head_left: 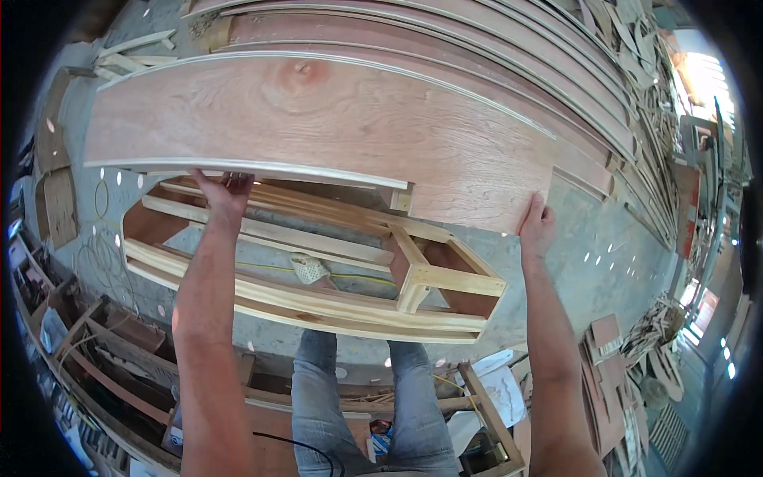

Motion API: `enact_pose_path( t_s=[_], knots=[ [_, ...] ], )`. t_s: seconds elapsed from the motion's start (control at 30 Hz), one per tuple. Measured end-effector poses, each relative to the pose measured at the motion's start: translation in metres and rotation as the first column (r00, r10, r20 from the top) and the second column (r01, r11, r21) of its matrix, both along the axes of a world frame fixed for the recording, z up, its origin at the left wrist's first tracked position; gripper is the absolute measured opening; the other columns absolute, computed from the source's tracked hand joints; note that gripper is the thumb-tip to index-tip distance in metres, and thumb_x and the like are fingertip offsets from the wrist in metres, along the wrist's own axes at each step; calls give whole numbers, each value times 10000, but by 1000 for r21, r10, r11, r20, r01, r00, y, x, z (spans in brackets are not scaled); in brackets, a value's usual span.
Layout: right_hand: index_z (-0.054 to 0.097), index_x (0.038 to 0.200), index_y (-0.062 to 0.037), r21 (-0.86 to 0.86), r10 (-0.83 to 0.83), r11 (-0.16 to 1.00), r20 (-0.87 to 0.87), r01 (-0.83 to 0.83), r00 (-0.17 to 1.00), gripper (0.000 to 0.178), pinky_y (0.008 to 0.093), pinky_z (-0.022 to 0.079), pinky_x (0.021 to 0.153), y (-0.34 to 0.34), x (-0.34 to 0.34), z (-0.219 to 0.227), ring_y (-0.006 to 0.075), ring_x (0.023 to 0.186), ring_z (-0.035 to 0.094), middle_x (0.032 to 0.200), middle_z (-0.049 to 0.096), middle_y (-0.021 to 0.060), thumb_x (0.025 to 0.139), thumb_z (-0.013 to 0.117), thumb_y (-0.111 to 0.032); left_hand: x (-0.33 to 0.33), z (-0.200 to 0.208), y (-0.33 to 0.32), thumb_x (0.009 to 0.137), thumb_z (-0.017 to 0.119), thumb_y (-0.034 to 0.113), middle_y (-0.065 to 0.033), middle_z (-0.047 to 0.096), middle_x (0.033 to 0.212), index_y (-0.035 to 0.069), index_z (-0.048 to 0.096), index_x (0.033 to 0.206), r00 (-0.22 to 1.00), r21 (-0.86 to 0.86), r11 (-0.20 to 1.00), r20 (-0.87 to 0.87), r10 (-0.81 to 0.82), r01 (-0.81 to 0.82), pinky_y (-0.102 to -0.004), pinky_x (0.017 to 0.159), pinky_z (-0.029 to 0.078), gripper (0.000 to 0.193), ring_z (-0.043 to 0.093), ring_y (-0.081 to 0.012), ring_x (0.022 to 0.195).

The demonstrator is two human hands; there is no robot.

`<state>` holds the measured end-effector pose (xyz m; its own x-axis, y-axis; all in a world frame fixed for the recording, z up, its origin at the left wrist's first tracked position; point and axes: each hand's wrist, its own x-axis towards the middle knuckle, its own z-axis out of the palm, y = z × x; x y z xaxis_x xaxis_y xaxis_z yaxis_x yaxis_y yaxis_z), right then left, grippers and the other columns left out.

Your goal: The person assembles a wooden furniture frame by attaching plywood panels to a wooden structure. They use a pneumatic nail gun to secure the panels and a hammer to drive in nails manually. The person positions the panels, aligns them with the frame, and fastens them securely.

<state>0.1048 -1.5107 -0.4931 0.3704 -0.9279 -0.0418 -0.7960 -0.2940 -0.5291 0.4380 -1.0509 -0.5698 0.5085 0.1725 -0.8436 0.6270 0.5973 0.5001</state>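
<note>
A long plywood panel (318, 111) with pale trim along its edges spans the view in front of me, a knot showing near its far edge. My left hand (226, 192) grips the panel's near edge from below, fingertips partly hidden under it. At the panel's right end, my right hand (538, 225) holds the near corner, thumb on top and its other fingers mostly out of sight. Below and nearer to me lies a wooden frame (334, 306) of light strips and brown boards, with a small boxed section at its right. The panel overlaps its far side.
Several long panels (445, 48) lie stacked beyond. Wood scraps (620, 358) pile up at the right, and a pale patterned object (310, 269) shows inside the frame. Behind my legs stands a wooden bench or crate (262, 397) with clutter; cardboard (60, 207) lies left.
</note>
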Motion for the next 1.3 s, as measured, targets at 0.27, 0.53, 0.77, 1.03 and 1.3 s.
enact_pose_path(
  t_s=[0.27, 0.53, 0.77, 1.03, 1.3],
  knots=[
    [650, 809, 34, 30, 13, 999, 97, -16, 995, 513, 354, 442, 592, -7, -31, -46, 163, 640, 539, 668, 613, 103, 977, 571, -445, -29, 33, -15, 870, 444, 737, -89, 438, 1460, 140, 413, 1452, 904, -43, 989, 413, -110, 140, -485, 1120, 381, 834, 443, -299, 1329],
    [652, 823, 33, 115, -11, 993, 195, -12, 981, 517, 340, 427, 577, -13, -35, -73, 137, 637, 519, 658, 603, 82, 987, 559, -449, -28, 29, -4, 931, 454, 603, -116, 540, 1357, 117, 486, 1393, 904, -118, 984, 421, -74, 135, -522, 1068, 432, 672, 514, -322, 1259],
    [668, 862, 43, 110, -43, 994, 177, 23, 983, 544, 324, 445, 599, -6, -26, -72, 129, 654, 528, 684, 626, 64, 985, 558, -475, -29, 22, -20, 827, 468, 775, -44, 558, 1313, 179, 516, 1360, 930, 83, 988, 334, -151, 131, -449, 996, 478, 801, 552, -247, 1194],
    [648, 829, 33, 89, 33, 995, 114, -44, 993, 495, 338, 451, 598, -5, -14, -57, 165, 648, 557, 701, 637, 99, 968, 601, -440, -53, -43, 44, 900, 357, 787, -109, 452, 1403, 126, 392, 1442, 962, 290, 928, 67, -265, 235, -486, 978, 465, 856, 477, -313, 1240],
    [619, 836, 30, -55, 148, 989, 185, -140, 972, 456, 405, 466, 632, 12, -6, -61, 236, 675, 592, 742, 627, 175, 957, 608, -410, -127, 72, 81, 968, 572, 512, -129, 489, 1376, 9, 431, 1394, 824, 486, 697, -89, -560, 526, -396, 954, 488, 673, 555, -241, 1179]
  ],
)
